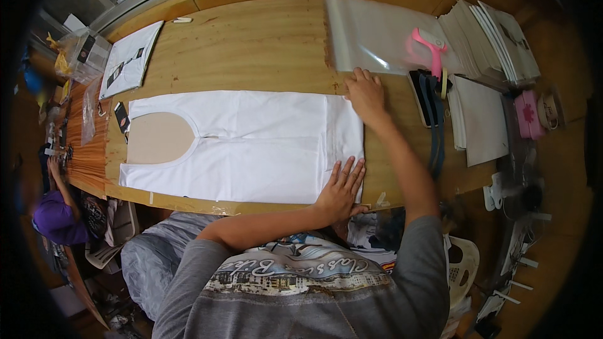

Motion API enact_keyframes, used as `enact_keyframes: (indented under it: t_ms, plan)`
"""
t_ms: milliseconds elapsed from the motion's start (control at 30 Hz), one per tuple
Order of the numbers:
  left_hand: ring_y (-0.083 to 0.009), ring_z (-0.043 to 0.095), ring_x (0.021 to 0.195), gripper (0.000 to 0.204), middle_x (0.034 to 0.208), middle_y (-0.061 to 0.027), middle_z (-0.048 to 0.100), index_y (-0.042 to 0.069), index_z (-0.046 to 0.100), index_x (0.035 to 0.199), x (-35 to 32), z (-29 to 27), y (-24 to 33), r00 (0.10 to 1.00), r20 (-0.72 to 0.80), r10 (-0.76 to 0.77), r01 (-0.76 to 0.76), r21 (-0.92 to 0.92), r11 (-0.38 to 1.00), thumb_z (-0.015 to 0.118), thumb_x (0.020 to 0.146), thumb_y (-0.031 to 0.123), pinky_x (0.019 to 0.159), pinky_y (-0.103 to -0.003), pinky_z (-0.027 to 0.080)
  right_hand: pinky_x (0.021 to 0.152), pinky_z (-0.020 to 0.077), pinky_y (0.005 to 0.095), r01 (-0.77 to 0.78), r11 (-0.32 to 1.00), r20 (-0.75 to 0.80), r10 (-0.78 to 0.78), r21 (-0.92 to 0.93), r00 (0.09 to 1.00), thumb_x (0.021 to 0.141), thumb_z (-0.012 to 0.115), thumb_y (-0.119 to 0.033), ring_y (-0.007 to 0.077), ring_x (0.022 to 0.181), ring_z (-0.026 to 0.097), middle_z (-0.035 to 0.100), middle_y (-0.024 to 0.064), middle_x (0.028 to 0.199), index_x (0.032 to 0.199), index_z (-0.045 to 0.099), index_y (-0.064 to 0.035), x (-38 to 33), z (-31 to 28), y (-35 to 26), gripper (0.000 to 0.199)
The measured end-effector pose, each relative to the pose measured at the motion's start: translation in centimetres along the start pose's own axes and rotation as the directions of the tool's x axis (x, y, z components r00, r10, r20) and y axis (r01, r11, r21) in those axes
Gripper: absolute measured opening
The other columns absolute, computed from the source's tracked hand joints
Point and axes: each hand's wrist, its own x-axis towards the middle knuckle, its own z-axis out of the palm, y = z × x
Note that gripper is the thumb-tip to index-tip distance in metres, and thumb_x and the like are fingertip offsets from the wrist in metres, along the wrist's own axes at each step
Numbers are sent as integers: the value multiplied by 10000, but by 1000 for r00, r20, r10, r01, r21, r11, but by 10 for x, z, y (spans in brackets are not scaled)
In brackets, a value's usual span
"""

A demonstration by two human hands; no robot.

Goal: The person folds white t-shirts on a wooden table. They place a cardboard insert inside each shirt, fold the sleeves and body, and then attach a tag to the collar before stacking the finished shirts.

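Note:
A white folded garment point(270, 144) lies flat on the wooden table, its rounded neck opening toward the left. Inside that opening a beige board point(160, 138) shows, and a black tag point(122, 116) sticks out beside it. At the right end the fabric is folded over in a band. My left hand point(341, 189) rests flat on the near corner of this band, fingers spread. With bent fingers, my right hand point(366, 94) grips the far corner of the same end; its fingertips are partly hidden.
Beyond my right hand lie clear plastic sheets point(377, 31) with a pink-handled tool point(432, 50) on them. Stacked pale boards point(480, 41) and dark straps point(434, 122) are at the right. A packed white garment point(132, 56) sits far left. Someone in a purple top point(61, 216) is at left.

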Motion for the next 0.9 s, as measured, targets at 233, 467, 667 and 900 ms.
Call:
enact_keyframes:
  t_ms: [233,467,667,900]
  plan:
    - [-379,165,1239,709,1320,-233,220,-59,278,1249,-7,14,6,998,-67,15,-11,48,999,409,782,459,984,-499,155,970,135,528,32,998,-157,-41,-62,987,794,489,-387,247,1244,197,215,106,1343,1278,296,-160,-44,57,-29,569]
    - [-490,402,1016,504,1230,-314,303,105,321,1274,-26,9,25,989,110,101,-135,370,919,407,804,264,742,-497,432,924,305,327,208,732,-394,88,648,915,774,415,41,308,1067,433,480,159,1127,959,552,-18,-59,18,10,238]
    - [-273,520,712,164,946,-174,438,65,585,805,2,4,17,995,91,-46,22,250,968,512,692,160,474,-311,464,962,250,324,280,937,-25,-281,206,959,661,408,92,257,1142,385,483,76,1176,939,592,-68,-88,11,7,370]
    - [-307,549,631,138,868,-131,459,13,553,789,-20,-143,-12,954,-295,48,-220,-584,781,550,668,81,568,-373,467,974,241,363,87,578,-148,59,811,987,777,419,-156,265,1130,388,462,138,1180,785,609,-63,-85,6,41,212]
